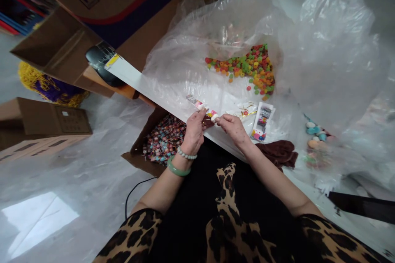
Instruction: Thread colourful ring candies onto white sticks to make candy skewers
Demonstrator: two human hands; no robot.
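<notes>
While the narrow printed wrapper [211, 112] is lying at both sets of fingertips, over the near edge of the surface [129, 74], its long axis is slanting from far left to near right. With fingers closed, the left hand [195, 129] is pinching its middle; the right hand [233, 130] is gripping its near end.

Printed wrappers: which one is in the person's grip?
The wrapper pinched between the left hand and the right hand; the stacked wrappers lie near the brown cloth, touched by neither hand.
</notes>
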